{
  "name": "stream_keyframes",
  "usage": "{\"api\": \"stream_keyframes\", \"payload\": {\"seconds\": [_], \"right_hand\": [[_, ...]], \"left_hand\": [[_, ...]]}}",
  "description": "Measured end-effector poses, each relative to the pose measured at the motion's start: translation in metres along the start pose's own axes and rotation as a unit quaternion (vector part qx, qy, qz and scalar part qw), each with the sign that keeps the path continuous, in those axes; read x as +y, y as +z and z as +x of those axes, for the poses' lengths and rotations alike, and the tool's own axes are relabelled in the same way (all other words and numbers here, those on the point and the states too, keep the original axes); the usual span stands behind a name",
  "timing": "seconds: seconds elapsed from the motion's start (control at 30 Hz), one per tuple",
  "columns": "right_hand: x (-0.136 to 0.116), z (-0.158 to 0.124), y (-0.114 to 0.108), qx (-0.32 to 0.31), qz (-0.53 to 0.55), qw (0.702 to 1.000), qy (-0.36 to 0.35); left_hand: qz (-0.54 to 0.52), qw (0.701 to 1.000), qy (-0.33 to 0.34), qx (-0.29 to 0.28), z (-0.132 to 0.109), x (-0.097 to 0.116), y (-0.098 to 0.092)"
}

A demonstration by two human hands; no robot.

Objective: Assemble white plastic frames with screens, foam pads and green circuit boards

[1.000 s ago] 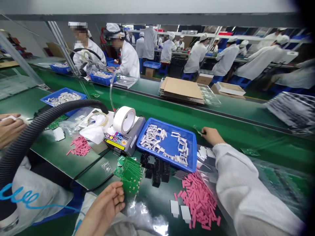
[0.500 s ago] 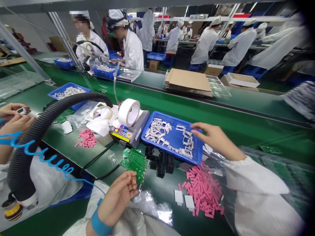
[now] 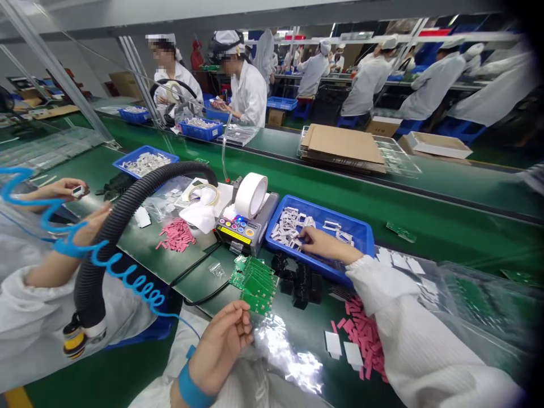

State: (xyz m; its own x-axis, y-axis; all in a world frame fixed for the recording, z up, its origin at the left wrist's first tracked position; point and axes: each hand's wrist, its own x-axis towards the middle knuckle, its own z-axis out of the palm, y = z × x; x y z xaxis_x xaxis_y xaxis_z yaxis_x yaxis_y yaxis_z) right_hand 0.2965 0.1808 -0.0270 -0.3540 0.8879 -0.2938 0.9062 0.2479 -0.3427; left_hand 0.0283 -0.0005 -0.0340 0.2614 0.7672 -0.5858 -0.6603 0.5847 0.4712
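Note:
My right hand (image 3: 322,243) reaches into a blue tray (image 3: 361,272), its fingertips among white plastic frames (image 3: 283,228) at the tray's left side. Its thumb and index finger look apart, and I see no frame clearly gripped. My left hand (image 3: 225,334), with a blue band (image 3: 192,385) at the wrist, rests palm up with loosely bent fingers. Nothing shows in its palm. Just beyond its fingertips lies a fanned stack of green circuit boards (image 3: 257,283). Black blocks (image 3: 300,283) stand between the boards and the tray.
A tape dispenser (image 3: 250,232) carrying a white tape roll (image 3: 251,195) stands left of the tray. Pink strips (image 3: 368,340) and white rectangular pieces (image 3: 333,343) lie at front right. A black hose (image 3: 140,190) arches at left, beside a co-worker's hand (image 3: 91,226). Clear plastic (image 3: 289,354) lies in front.
My right hand has moved left, from the tray's right side to the frames at its left. My left hand keeps its pose. The view has shifted left.

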Motion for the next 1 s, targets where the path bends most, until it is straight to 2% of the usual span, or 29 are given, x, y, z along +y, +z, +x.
{"api": "stream_keyframes", "payload": {"seconds": [0.1, 0.33, 0.53, 0.67, 0.8, 0.9, 1.0], "right_hand": [[-0.008, 0.006, -0.004, 0.019, 0.011, 1.000, -0.002], [-0.026, 0.026, 0.000, 0.005, 0.016, 1.000, -0.005], [-0.017, 0.009, -0.004, 0.018, 0.018, 1.000, 0.018], [-0.007, -0.018, -0.022, 0.089, 0.033, 0.994, 0.060], [-0.008, -0.069, -0.037, 0.165, 0.058, 0.980, 0.096], [-0.021, -0.113, -0.026, 0.171, 0.084, 0.977, 0.093], [-0.036, -0.145, 0.006, 0.118, 0.126, 0.982, 0.071]], "left_hand": [[0.001, 1.000, -0.008, 0.009, 0.000, 0.000, -0.004], [-0.008, 1.000, -0.007, -0.009, 0.007, 0.000, -0.004], [-0.011, 1.000, -0.003, 0.011, 0.005, 0.003, -0.009], [-0.005, 1.000, -0.005, 0.023, 0.004, 0.005, -0.011], [0.006, 1.000, -0.010, 0.020, 0.006, 0.006, -0.012], [0.027, 0.999, -0.021, 0.002, 0.008, 0.003, -0.011], [0.070, 0.995, -0.057, -0.037, 0.011, -0.003, -0.005]]}}
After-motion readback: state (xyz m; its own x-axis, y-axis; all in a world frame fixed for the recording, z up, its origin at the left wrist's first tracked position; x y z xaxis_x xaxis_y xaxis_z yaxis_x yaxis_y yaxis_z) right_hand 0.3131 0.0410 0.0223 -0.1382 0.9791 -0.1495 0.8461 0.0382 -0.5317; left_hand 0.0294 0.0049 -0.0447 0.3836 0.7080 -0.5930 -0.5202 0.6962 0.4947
